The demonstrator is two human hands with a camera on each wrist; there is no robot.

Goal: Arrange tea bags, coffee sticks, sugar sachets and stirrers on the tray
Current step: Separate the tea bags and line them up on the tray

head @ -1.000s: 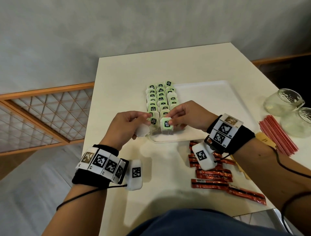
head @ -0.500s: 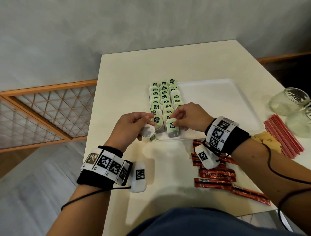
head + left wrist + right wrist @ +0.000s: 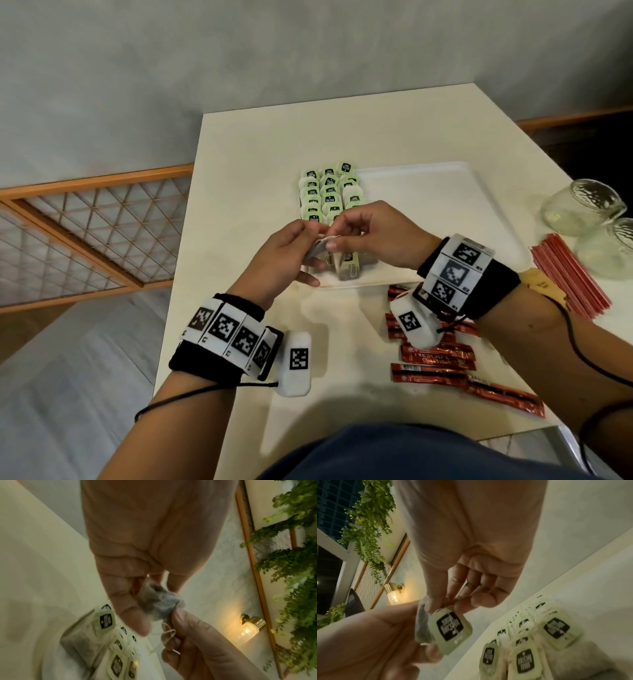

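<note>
On the cream tabletop [image 3: 246, 178], red coffee sticks [image 3: 442, 359] lie near the right wrist, with a stack of red stirrers [image 3: 568, 274] and two clear glass jars [image 3: 579, 209] further right, their contents too faint to tell. The white rectangular tray [image 3: 445, 205] holds rows of green-tagged tea bags [image 3: 329, 192] along its left side. Above its near corner, the left hand [image 3: 284, 253] pinches a greyish tea bag [image 3: 159, 601]; the right hand [image 3: 373, 233] pinches its string and green paper tag [image 3: 450, 627], legible only in the right wrist view.

Green-and-black tea bag tags [image 3: 330, 192], white tray [image 3: 428, 192], red coffee sticks [image 3: 442, 356], red stirrers [image 3: 568, 274], cream table [image 3: 260, 171]
</note>
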